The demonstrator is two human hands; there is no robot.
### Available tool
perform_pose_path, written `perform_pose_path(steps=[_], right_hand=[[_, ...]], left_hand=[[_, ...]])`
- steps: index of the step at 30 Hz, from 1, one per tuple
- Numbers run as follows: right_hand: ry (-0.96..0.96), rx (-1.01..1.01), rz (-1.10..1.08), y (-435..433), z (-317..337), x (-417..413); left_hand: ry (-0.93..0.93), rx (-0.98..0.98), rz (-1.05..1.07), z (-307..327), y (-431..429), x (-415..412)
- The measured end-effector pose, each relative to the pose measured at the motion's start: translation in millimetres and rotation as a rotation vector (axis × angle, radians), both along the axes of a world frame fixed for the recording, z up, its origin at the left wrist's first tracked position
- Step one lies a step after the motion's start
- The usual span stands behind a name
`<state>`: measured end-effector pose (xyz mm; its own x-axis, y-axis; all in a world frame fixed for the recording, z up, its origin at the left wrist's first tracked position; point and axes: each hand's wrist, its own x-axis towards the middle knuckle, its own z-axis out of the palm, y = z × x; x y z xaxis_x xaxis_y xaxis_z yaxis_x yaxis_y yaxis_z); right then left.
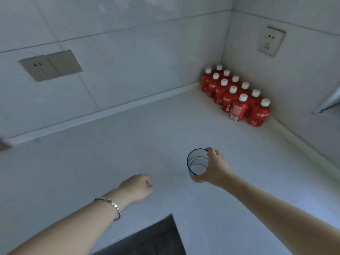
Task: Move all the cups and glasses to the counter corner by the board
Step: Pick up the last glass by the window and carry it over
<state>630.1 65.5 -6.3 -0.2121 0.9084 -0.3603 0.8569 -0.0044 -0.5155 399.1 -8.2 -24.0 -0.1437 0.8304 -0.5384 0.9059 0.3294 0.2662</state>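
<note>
A clear drinking glass (197, 163) with a dark rim is upright over the white counter (128, 153), right of centre. My right hand (216, 168) wraps around its right side, thumb at the rim and fingers under the base. Whether the glass rests on the counter or hangs just above it cannot be told. My left hand (138, 186) is curled into a loose fist with nothing in it, low over the counter to the left of the glass; a metal bracelet sits on its wrist. No board or other cups are in view.
Several red bottles (237, 97) with white caps fill the far right counter corner. Wall sockets (271, 41) and a switch plate (50, 65) sit on the tiled walls. A dark floor gap (156, 238) marks the counter's inner front edge. A metal object (329, 102) juts in at the right.
</note>
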Motion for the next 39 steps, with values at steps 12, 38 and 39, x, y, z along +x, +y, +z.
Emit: perform_pose_path(steps=[12,38,39], right_hand=[[-0.052,0.056,0.624,-153.5,20.3,-300.8],[0.137,-0.014,0.557,-301.9,-30.2,-798.9],[0.141,-0.015,0.535,-297.8,-34.9,-814.0]], left_hand=[[0.000,0.069,0.463,21.0,-229.6,-250.0],[0.007,0.001,0.834,28.7,-466.9,-678.9],[0.001,-0.005,0.832,27.3,-461.9,-694.4]])
